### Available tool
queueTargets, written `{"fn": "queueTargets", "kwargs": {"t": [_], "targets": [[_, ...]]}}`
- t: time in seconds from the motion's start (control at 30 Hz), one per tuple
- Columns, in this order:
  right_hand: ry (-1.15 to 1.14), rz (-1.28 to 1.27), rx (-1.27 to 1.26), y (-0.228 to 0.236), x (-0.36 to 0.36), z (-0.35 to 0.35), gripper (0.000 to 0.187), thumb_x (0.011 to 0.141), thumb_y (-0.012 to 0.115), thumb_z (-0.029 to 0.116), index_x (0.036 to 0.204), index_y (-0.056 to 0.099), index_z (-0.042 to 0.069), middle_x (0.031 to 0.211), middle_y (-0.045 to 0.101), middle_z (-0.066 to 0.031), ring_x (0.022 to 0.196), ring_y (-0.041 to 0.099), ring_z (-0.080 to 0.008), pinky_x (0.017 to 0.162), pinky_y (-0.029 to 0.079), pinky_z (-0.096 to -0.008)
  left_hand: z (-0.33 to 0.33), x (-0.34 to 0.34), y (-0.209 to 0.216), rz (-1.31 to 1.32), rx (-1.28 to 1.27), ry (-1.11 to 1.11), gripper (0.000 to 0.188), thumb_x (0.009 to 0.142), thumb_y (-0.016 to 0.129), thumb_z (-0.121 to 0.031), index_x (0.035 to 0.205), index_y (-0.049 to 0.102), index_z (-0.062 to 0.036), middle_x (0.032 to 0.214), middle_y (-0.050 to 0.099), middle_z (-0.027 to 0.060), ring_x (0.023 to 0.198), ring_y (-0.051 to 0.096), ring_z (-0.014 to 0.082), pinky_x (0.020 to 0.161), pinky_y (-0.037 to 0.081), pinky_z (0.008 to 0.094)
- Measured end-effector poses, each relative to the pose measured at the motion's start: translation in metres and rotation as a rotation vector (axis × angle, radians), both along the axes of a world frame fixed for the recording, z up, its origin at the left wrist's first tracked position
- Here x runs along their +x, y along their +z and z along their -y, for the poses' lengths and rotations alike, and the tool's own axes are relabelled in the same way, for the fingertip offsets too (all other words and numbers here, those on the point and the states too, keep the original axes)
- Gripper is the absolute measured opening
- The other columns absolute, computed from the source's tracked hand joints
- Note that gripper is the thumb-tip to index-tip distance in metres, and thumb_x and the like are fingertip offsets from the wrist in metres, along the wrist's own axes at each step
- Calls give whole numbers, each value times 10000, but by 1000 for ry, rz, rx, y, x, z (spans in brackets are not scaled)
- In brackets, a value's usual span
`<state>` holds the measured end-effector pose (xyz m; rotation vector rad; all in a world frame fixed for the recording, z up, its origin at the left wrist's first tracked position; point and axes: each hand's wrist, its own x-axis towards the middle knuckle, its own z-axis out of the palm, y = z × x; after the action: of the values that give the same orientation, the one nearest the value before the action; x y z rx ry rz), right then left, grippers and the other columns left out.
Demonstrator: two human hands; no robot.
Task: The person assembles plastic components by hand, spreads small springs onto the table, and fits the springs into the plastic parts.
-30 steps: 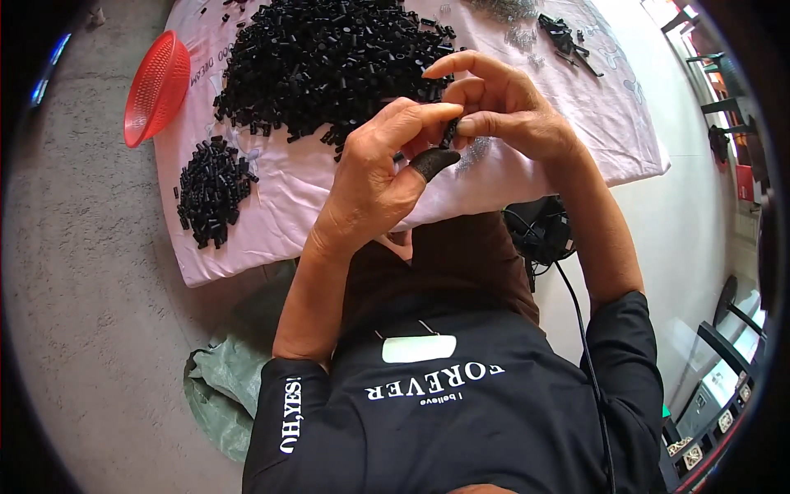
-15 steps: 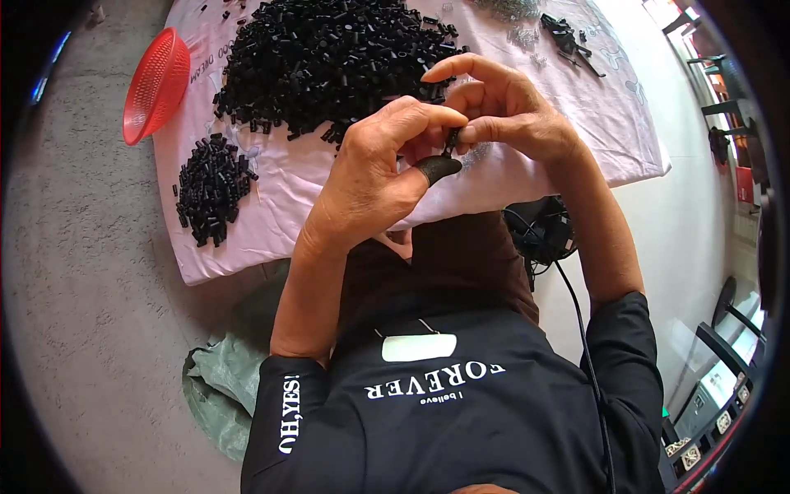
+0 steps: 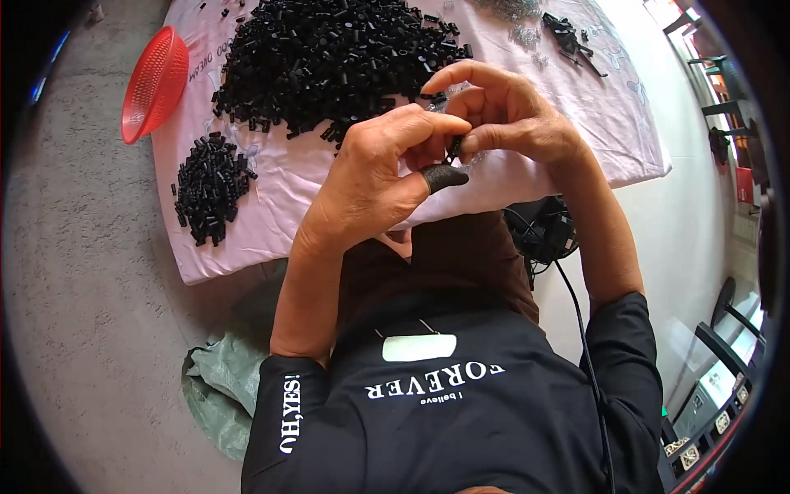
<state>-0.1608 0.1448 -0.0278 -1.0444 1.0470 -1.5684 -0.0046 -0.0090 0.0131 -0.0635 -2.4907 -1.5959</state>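
Observation:
Above the near edge of the cloth-covered table, my two hands meet at a small black plastic piece (image 3: 453, 149). My left hand (image 3: 383, 160) grips it between the fingers and a thumb that wears a dark thumb cover (image 3: 445, 177). From the other side, my right hand (image 3: 518, 123) pinches the same piece with thumb and fingertips, its index finger arched above. Just beyond the hands lies a large heap of short black cylindrical parts (image 3: 321, 66). A smaller pile of black parts (image 3: 212, 185) sits left of my left hand.
A red perforated basket (image 3: 156, 86) leans at the table's left edge. Clear small pieces (image 3: 510, 10) and a cluster of black parts (image 3: 568, 37) lie at the far right of the pink cloth (image 3: 609, 132). A black cable (image 3: 576, 305) runs down beside my right arm.
Both hands stay together at the black piece. The left thumb and fingers have shifted slightly to the right and down, and the piece is tilted a little differently.

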Motion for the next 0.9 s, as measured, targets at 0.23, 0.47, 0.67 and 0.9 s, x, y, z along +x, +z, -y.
{"fn": "queueTargets", "kwargs": {"t": [0.23, 0.47, 0.67, 0.9], "targets": [[13, 10, 6, 2, 1, -1, 582, 827, 731, 7, 1361, 502, 38, 948, 695, -82, 898, 661, -120, 805, 533, -251, 2, 0, 4, -75, -175, -49, 488, 645, 568, 141, 1092, 672, -26, 827, 595, 82, 736, 618, 201, 683, 524, 308], [10, 25, -18, -1, -2, -2, 582, 829, 737, 19, 1361, 502, 35, 960, 696, -90, 900, 659, -121, 810, 530, -251, -3, 0, -4, -150, -156, -11, 503, 643, 575, 155, 1102, 668, -29, 868, 598, 88, 744, 629, 205, 681, 531, 312], [34, 38, -37, 0, -1, -1, 550, 840, 743, 53, 1339, 513, 32, 959, 695, -91, 897, 660, -120, 791, 544, -242, -5, 0, -4, -124, -63, 3, 445, 658, 613, 152, 1061, 687, -21, 833, 607, 78, 724, 631, 195, 679, 531, 288], [0, 41, -61, -3, -4, -3, 531, 858, 741, 76, 1336, 514, 32, 954, 690, -87, 865, 665, -108, 782, 550, -239, -19, 6, -11, -214, 47, 190, 316, 687, 702, 116, 972, 681, -20, 839, 639, 73, 709, 643, 147, 648, 530, 251]]}}
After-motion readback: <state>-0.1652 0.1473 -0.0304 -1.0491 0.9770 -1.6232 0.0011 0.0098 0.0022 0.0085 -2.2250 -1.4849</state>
